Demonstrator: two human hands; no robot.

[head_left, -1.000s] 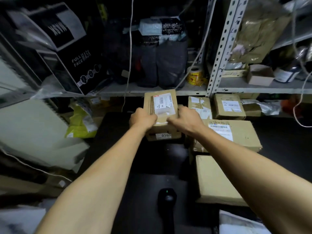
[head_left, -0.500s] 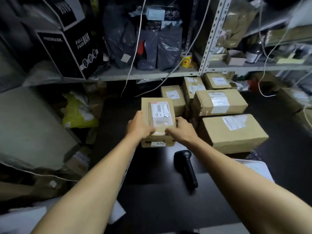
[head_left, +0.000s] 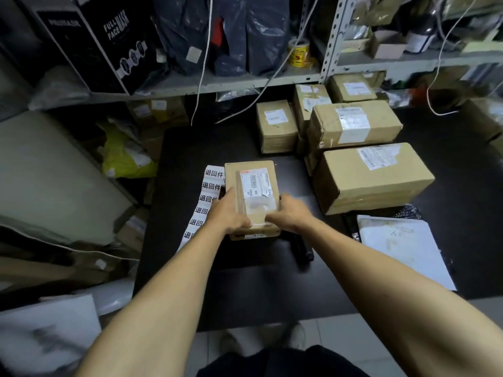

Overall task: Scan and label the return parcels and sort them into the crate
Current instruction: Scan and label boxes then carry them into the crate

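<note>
My left hand (head_left: 230,213) and right hand (head_left: 290,214) grip the small parcel (head_left: 251,186) by its near corners over the black table (head_left: 245,281), label strip (head_left: 202,205) just left, more boxes (head_left: 373,176) right, shelves behind.

Your arms are bare from the bottom corners of the view all the way to the wrists; no sleeve, cuff, watch, band or glove shows on either; your left hand (head_left: 230,214) and your right hand (head_left: 290,214) are likewise bare, with no ring visible; at the bottom edge, between the forearms, you wear a dark, near-black garment (head_left: 283,361), its cut too shadowed to tell; just above it the pale toe of a shoe (head_left: 295,336) shows, blurred, beside a second, dimmer one (head_left: 231,340).
</note>
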